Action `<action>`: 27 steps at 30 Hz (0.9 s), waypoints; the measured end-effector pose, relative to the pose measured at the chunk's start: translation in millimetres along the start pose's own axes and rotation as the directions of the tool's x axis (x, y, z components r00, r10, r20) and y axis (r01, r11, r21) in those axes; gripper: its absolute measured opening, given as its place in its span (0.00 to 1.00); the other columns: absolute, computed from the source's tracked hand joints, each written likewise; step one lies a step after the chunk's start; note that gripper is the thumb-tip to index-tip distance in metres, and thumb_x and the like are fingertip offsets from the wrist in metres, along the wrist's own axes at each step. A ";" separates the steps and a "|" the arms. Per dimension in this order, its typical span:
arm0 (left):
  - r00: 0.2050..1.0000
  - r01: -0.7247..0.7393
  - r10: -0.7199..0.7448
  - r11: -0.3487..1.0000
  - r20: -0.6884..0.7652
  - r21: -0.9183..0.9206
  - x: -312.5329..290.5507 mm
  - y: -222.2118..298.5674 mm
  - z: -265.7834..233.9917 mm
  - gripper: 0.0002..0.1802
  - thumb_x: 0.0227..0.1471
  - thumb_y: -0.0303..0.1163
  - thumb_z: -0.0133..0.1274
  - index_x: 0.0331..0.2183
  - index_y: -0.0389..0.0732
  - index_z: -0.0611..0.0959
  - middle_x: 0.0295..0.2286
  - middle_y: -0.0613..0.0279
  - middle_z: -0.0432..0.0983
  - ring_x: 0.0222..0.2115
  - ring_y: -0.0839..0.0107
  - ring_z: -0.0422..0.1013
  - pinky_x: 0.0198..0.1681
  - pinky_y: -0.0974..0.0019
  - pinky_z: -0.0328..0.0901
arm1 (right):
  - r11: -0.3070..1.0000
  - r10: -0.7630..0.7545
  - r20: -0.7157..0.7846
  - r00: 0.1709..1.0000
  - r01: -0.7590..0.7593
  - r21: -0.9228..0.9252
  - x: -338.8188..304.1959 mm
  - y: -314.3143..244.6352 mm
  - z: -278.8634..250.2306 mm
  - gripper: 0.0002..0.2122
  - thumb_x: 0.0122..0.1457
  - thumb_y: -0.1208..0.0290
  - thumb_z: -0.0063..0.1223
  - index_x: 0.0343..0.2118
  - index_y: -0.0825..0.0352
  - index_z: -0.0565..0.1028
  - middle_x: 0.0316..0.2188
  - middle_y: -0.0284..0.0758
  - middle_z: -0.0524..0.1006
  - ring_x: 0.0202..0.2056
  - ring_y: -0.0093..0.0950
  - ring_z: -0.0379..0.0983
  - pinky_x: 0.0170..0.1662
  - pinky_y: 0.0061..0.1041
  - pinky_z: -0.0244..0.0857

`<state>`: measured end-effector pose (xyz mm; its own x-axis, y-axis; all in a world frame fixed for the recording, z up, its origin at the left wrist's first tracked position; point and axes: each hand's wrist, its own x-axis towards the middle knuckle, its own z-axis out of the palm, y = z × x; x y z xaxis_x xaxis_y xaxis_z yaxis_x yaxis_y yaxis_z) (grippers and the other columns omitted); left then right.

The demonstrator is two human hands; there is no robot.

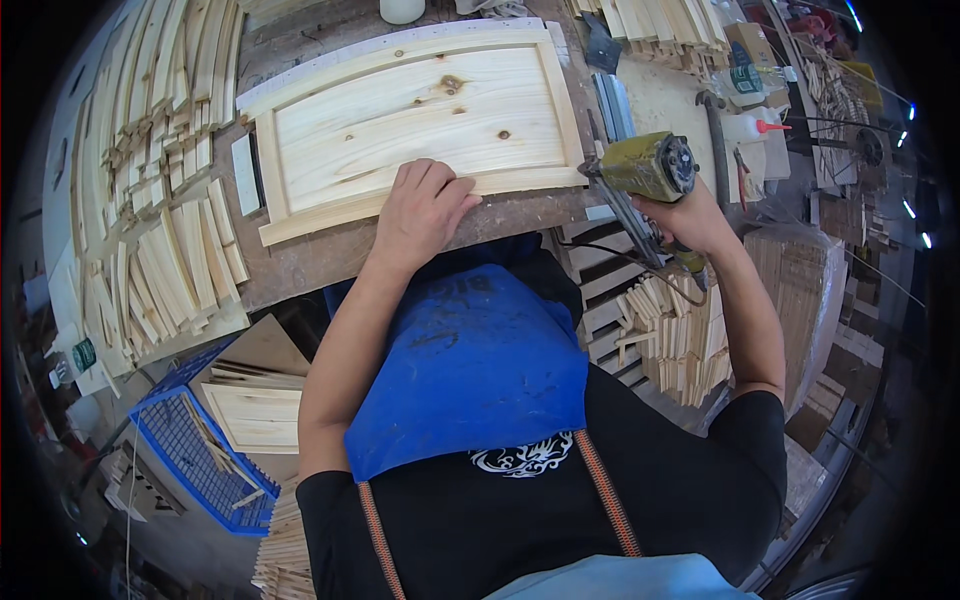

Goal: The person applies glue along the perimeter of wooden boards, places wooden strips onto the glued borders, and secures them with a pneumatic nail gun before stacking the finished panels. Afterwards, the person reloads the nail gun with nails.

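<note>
A pale framed wooden panel (400, 120) with a curved far edge and several knots lies on the workbench (330, 265). My left hand (425, 210) is closed over the middle of its near rail, fingers bent on the wood; their undersides are hidden. In my right hand (690, 215) is a pneumatic nail gun (650, 168) with a worn olive-yellow head, gripped by its handle. Its nose is at the near right corner of the panel; whether it touches the wood I cannot tell. A hose (640, 262) curves below the gun.
Stacked wooden strips (150, 90) fill the bench's left side, with more strips (660, 30) at the far right. A glue bottle with a red tip (745, 128) and a clear bottle (745, 85) stand right. Below are a blue crate (190, 440) and bundled wood pieces (680, 340).
</note>
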<state>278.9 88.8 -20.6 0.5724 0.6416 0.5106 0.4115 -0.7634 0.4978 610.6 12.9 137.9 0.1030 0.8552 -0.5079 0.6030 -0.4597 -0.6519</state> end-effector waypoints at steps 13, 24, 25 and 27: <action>1.000 0.014 -0.014 1.000 0.009 -0.008 -0.1 1.1 1.2 0.11 0.50 0.35 0.66 0.35 0.42 0.85 0.32 0.62 0.73 0.38 0.60 0.71 0.45 0.57 0.66 | 0.989 0.056 -0.115 0.992 -0.040 0.144 -0.7 20.0 -14.3 0.09 0.58 0.74 0.64 0.41 0.69 0.80 0.20 0.28 0.75 0.14 0.16 0.63 0.18 0.25 0.58; 1.000 0.022 -0.022 1.000 0.005 0.003 16.2 5.6 8.9 0.13 0.47 0.34 0.69 0.37 0.41 0.86 0.32 0.60 0.75 0.37 0.58 0.71 0.43 0.56 0.66 | 0.867 -0.106 -0.561 0.821 -0.200 -0.456 79.1 102.5 -86.6 0.21 0.53 0.58 0.64 0.40 0.74 0.82 0.35 0.59 0.81 0.44 0.54 0.80 0.47 0.44 0.72; 1.000 0.015 -0.015 1.000 0.019 0.003 20.3 6.6 11.4 0.13 0.47 0.34 0.69 0.37 0.41 0.86 0.32 0.60 0.75 0.37 0.58 0.71 0.43 0.56 0.66 | 0.862 -0.152 -0.573 0.806 -0.176 -0.476 79.6 111.9 -91.8 0.20 0.54 0.59 0.64 0.40 0.74 0.82 0.33 0.57 0.82 0.41 0.51 0.81 0.44 0.42 0.73; 1.000 0.008 -0.008 0.999 0.019 0.035 29.4 7.3 16.2 0.13 0.49 0.35 0.68 0.37 0.43 0.86 0.33 0.61 0.75 0.38 0.59 0.71 0.44 0.56 0.66 | 0.849 -0.240 -0.593 0.769 -0.130 -0.513 79.4 123.7 -102.7 0.18 0.56 0.61 0.63 0.39 0.74 0.83 0.30 0.52 0.83 0.35 0.44 0.84 0.37 0.39 0.74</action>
<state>310.2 100.8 -13.4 0.5822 0.6463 0.4934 0.4404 -0.7607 0.4768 774.6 48.5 74.7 0.4034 0.9096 0.0995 0.9038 -0.3792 -0.1985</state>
